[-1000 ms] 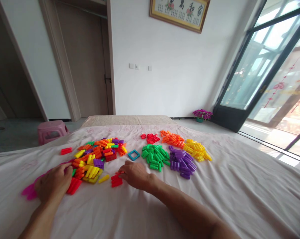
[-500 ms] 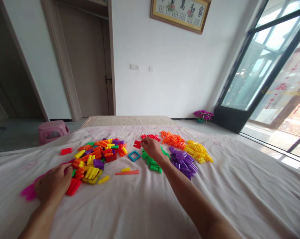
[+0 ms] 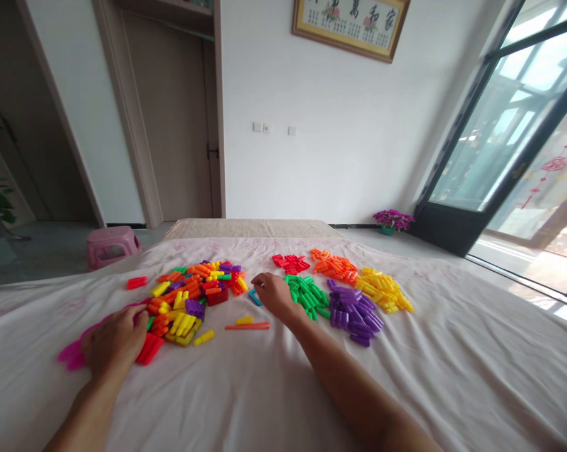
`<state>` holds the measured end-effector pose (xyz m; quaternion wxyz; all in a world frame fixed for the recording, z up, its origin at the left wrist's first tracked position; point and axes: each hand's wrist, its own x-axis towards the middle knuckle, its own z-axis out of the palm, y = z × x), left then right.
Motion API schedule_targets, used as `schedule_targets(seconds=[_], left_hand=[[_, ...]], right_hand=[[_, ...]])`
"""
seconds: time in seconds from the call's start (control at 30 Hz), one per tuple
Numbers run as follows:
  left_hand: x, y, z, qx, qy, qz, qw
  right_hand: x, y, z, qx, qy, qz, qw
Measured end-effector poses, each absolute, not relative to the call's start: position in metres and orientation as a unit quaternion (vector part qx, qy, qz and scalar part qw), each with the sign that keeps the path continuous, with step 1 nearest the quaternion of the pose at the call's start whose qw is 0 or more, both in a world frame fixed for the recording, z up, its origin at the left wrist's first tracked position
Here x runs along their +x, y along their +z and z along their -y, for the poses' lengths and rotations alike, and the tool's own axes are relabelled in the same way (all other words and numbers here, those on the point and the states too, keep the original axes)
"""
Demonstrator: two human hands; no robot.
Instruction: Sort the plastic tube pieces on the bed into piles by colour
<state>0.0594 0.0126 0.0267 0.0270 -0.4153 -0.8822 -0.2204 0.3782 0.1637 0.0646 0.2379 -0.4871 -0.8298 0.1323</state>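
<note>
My left hand (image 3: 116,339) is at the left end of a mixed heap of plastic building pieces (image 3: 184,295), its bent fingers closed on a flat magenta plastic piece (image 3: 71,356) partly hidden beneath it. Red tubes (image 3: 150,348) lie beside those fingers. My right hand (image 3: 274,296) hovers over the cloth between the heap and the sorted piles, fingers pointing left and loosely apart, with nothing visible in them. It partly covers a blue square frame (image 3: 255,297). Close to its wrist is a pile of green pieces (image 3: 306,294); behind it lie red pieces (image 3: 291,263).
Orange pieces (image 3: 334,265), yellow pieces (image 3: 384,290) and purple pieces (image 3: 356,314) form separate piles on the right. Orange sticks (image 3: 247,326) and loose yellow pieces (image 3: 204,338) lie in front. A creased pale cloth (image 3: 245,389) covers the surface. A pink stool (image 3: 113,245) stands beyond.
My right hand has let go of the red piece by the red pile and moved left and nearer, over the blue frame. My left hand stays at the heap; the view has shifted slightly.
</note>
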Motion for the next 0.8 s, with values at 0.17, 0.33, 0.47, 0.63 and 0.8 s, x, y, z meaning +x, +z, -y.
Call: schedule_targets(seconds=[0.17,0.33,0.47,0.63,0.8], left_hand=[[0.060,0.026,-0.011,-0.423,-0.221,0.879,0.029],[0.058,0.024,-0.011,-0.436,-0.221,0.871,0.045],[0.059,0.024,-0.011,-0.440,-0.225,0.868,0.049],[0.063,0.029,-0.011,-0.429,-0.216,0.876,0.037],[0.059,0.028,-0.014,-0.416,-0.201,0.887,0.014]], right_hand=[[0.342,0.064,-0.157,-0.488,0.073,0.852,0.173],[0.325,0.064,-0.172,-0.541,0.064,0.832,0.109],[0.326,0.059,-0.175,-0.526,0.046,0.842,0.108],[0.351,0.064,-0.165,-0.492,0.040,0.848,0.191],[0.397,0.077,-0.167,-0.500,0.248,0.741,0.373]])
